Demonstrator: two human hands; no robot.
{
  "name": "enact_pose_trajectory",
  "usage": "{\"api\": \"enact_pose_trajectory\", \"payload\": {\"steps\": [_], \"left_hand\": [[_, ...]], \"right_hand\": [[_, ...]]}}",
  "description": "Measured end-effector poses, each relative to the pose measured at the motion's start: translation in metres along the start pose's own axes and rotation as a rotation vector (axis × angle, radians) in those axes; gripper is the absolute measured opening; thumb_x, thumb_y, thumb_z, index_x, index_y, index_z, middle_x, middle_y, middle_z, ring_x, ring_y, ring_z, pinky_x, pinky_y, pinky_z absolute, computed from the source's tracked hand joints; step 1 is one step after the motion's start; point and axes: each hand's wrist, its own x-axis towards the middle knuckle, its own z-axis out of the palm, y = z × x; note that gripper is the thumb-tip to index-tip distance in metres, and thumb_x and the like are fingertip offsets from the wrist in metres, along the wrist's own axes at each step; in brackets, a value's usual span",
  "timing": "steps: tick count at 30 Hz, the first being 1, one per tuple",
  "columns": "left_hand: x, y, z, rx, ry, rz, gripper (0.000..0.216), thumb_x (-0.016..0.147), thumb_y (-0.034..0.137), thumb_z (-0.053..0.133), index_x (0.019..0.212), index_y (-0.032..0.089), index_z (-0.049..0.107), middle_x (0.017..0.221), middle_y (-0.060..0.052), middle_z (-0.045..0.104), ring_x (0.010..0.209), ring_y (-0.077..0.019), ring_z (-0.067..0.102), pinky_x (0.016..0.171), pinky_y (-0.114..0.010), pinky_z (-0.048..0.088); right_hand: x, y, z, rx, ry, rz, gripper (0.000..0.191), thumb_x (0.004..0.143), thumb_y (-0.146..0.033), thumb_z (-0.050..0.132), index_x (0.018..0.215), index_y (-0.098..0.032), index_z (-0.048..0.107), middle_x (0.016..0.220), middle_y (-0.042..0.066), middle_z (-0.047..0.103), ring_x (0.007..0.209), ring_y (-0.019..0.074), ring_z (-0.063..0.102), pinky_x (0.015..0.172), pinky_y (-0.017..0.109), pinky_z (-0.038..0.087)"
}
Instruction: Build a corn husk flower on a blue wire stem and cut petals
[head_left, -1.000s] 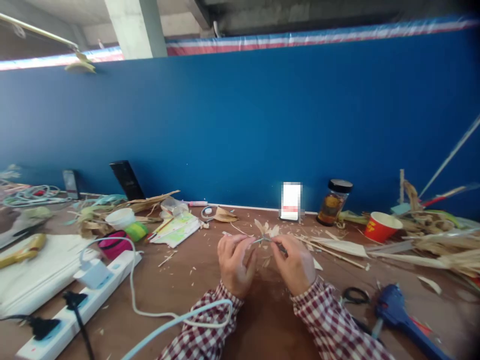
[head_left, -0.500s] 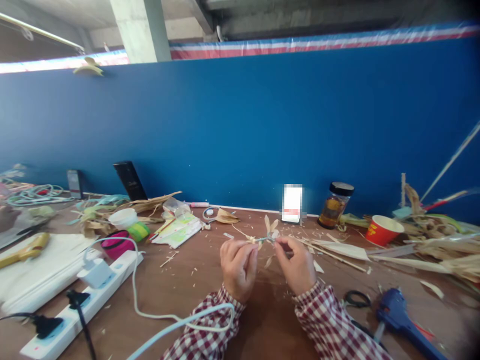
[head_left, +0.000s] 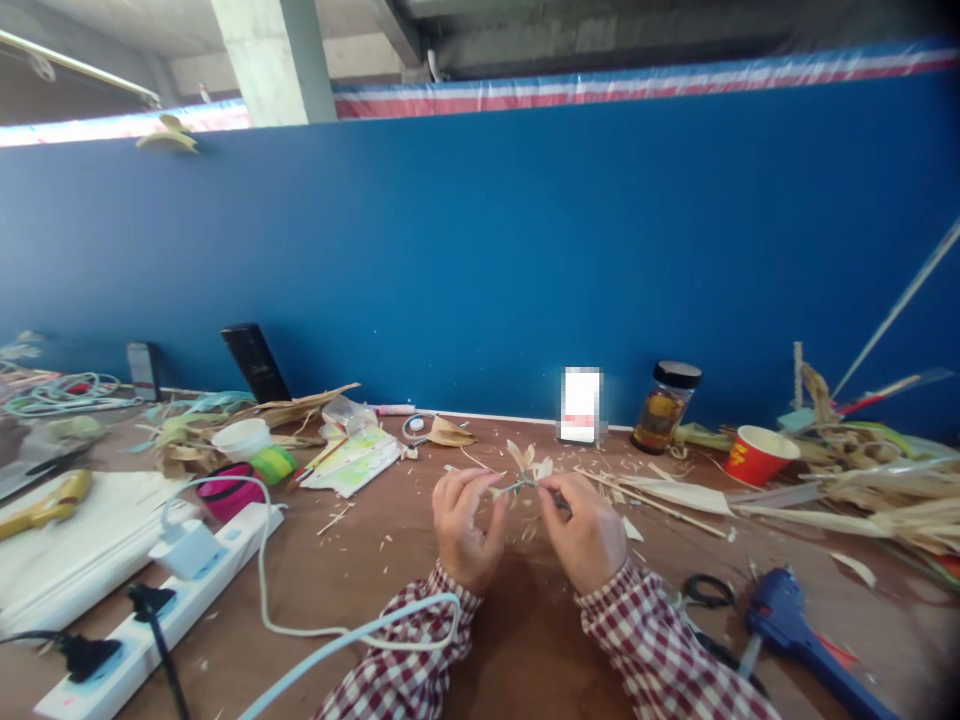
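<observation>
Both my hands are raised over the middle of the table around a small corn-husk flower sprig [head_left: 523, 462], with pale petals and a thin greenish stem. My right hand [head_left: 586, 530] pinches the stem at its right end between thumb and forefinger. At the left end, the thumb and forefinger of my left hand [head_left: 466, 525] close around the stem's tip; their exact contact is too small to make out. The petals stick up between the two hands. Pale husk scraps lie on the tabletop just beyond and beneath.
On the right are scissors [head_left: 709, 591], a blue glue gun [head_left: 795, 620], a red paper cup [head_left: 761, 456], a jar [head_left: 664, 410] and dry husks [head_left: 900, 515]. A power strip [head_left: 187, 605] lies left; its pale cable [head_left: 360, 638] crosses by my left sleeve. A blurred-out phone [head_left: 580, 405] stands behind.
The sprig has shifted slightly left and turned, its petals now more upright and spread. My left fingers look looser on the stem; my right hand keeps its pinch. The view has panned slightly.
</observation>
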Motion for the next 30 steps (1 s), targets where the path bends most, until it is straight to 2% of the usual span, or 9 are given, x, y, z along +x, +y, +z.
{"api": "enact_pose_trajectory", "payload": {"steps": [8, 14, 19, 24, 26, 30], "left_hand": [[-0.002, 0.001, 0.002, 0.008, -0.005, -0.037, 0.032, 0.075, 0.024, 0.058, 0.107, 0.018, 0.055, 0.099, -0.008, 0.062, 0.097, -0.0229, 0.056, 0.088, -0.042, 0.042], [-0.003, -0.006, 0.008, -0.067, -0.048, -0.127, 0.027, 0.078, 0.025, 0.054, 0.104, 0.018, 0.056, 0.094, -0.008, 0.063, 0.088, -0.0213, 0.059, 0.081, -0.041, 0.047], [-0.003, -0.008, 0.007, -0.133, -0.086, -0.185, 0.018, 0.081, 0.025, 0.051, 0.096, 0.018, 0.058, 0.091, -0.007, 0.062, 0.088, -0.0214, 0.058, 0.081, -0.041, 0.047], [-0.003, -0.005, 0.005, -0.169, 0.018, -0.217, 0.042, 0.077, 0.026, 0.057, 0.116, 0.017, 0.046, 0.109, -0.011, 0.054, 0.097, -0.0228, 0.054, 0.086, -0.042, 0.045], [-0.003, -0.005, 0.004, -0.185, 0.025, -0.226, 0.034, 0.078, 0.025, 0.055, 0.111, 0.017, 0.049, 0.105, -0.01, 0.055, 0.096, -0.0221, 0.055, 0.086, -0.041, 0.045], [-0.002, -0.005, 0.006, -0.223, -0.062, -0.221, 0.014, 0.083, 0.022, 0.048, 0.092, 0.019, 0.059, 0.09, -0.006, 0.061, 0.089, -0.0199, 0.057, 0.082, -0.037, 0.047]], "right_hand": [[0.0, 0.002, 0.001, 0.01, -0.027, 0.021, 0.016, 0.084, -0.025, 0.047, 0.084, -0.021, 0.062, 0.084, 0.004, 0.065, 0.076, 0.0177, 0.061, 0.069, 0.027, 0.045], [0.001, 0.002, 0.001, 0.032, -0.014, 0.024, 0.016, 0.083, -0.026, 0.047, 0.084, -0.02, 0.062, 0.085, 0.005, 0.065, 0.076, 0.0176, 0.06, 0.067, 0.027, 0.046], [0.0, 0.003, 0.001, 0.045, -0.028, 0.044, 0.016, 0.083, -0.027, 0.047, 0.083, -0.021, 0.063, 0.084, 0.004, 0.065, 0.073, 0.0173, 0.06, 0.067, 0.027, 0.046], [0.003, 0.007, 0.002, 0.137, -0.003, 0.159, 0.016, 0.081, -0.029, 0.05, 0.083, -0.021, 0.063, 0.082, 0.005, 0.067, 0.072, 0.0184, 0.061, 0.066, 0.028, 0.047], [0.005, 0.009, 0.001, 0.199, 0.01, 0.23, 0.017, 0.081, -0.031, 0.051, 0.082, -0.02, 0.063, 0.079, 0.005, 0.068, 0.069, 0.0187, 0.062, 0.064, 0.028, 0.047], [0.01, 0.007, -0.006, 0.3, -0.01, 0.303, 0.019, 0.08, -0.034, 0.052, 0.079, -0.019, 0.063, 0.071, 0.005, 0.068, 0.063, 0.0184, 0.061, 0.06, 0.028, 0.048]]}}
